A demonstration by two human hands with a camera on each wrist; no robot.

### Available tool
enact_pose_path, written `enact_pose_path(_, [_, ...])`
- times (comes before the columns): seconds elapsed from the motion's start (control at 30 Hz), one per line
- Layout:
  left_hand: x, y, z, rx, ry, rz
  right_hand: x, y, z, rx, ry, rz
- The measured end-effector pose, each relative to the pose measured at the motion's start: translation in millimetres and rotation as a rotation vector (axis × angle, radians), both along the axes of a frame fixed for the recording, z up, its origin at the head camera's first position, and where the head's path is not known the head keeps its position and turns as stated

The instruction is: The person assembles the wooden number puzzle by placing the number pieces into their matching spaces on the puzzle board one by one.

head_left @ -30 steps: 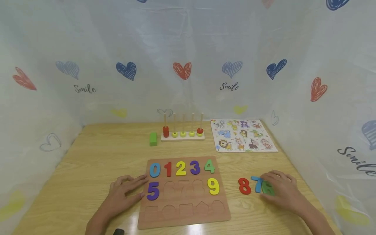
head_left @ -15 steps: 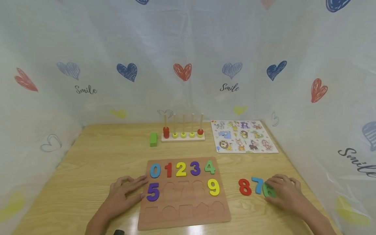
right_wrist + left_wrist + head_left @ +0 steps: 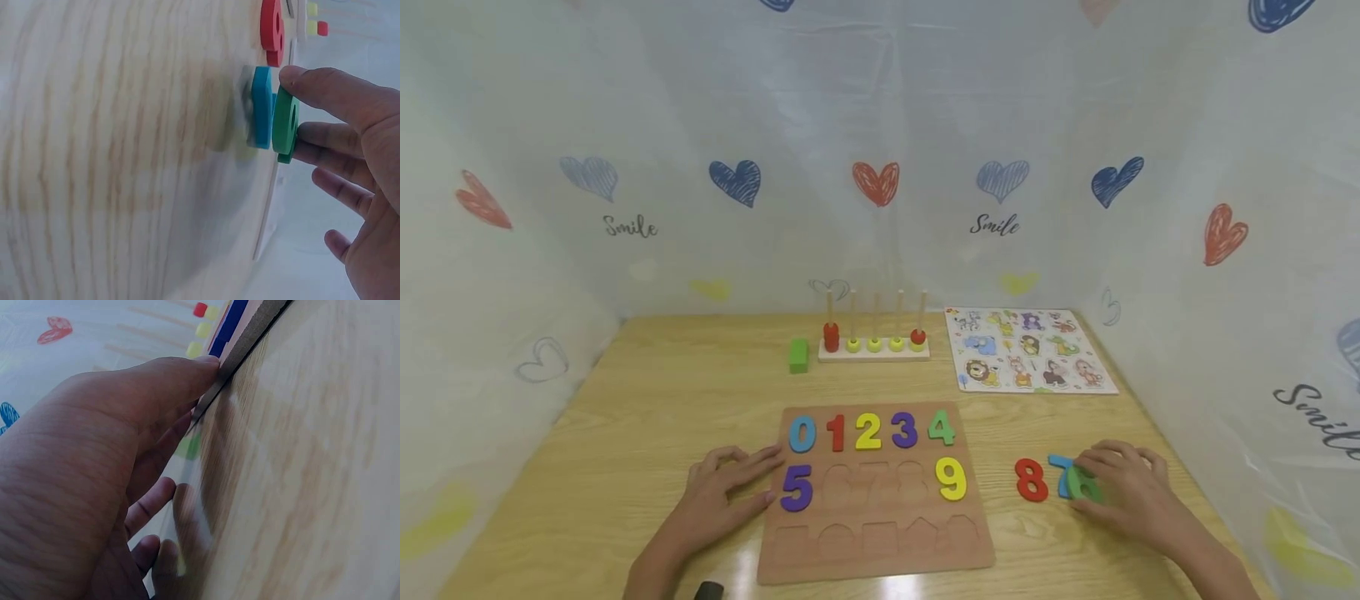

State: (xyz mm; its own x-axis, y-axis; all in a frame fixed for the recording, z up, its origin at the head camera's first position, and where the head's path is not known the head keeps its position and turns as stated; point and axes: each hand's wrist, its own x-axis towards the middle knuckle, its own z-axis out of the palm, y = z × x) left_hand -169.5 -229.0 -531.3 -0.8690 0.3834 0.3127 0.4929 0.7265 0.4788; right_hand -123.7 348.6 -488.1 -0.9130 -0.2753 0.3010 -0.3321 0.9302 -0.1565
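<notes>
My right hand [image 3: 1131,493] pinches a green number 6 [image 3: 285,122] between thumb and fingers. The 6 is raised off the table and partly overlaps the blue number 7 [image 3: 262,107] in the head view. Left of the 7 lies a red number 8 [image 3: 1032,480]. My left hand [image 3: 715,500] rests at the left edge of a brown wooden number board [image 3: 880,535], its thumb and fingertips touching that edge. On the board sit numbers 0 to 4 in the top row, plus a purple 5 [image 3: 797,488] and a yellow 9 [image 3: 951,479]; outlined recesses lie between those two.
Behind the board stand a green block [image 3: 798,356] and a peg stand [image 3: 874,352] with red and yellow beads. An animal puzzle board [image 3: 1030,350] lies at the back right. A dark object [image 3: 709,591] shows at the front edge. Printed sheeting surrounds the table.
My right hand has lifted the green 6 and brought it slightly left, over part of the blue 7. The left hand stays at the board. The head view has shifted slightly.
</notes>
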Motion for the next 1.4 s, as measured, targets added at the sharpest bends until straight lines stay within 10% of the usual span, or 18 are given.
enact_pose_path(1.4, [-1.5,-1,-1.9,-0.004,-0.054,0.011,-13.6,-60,14.5,-0.006,0.082,0.244])
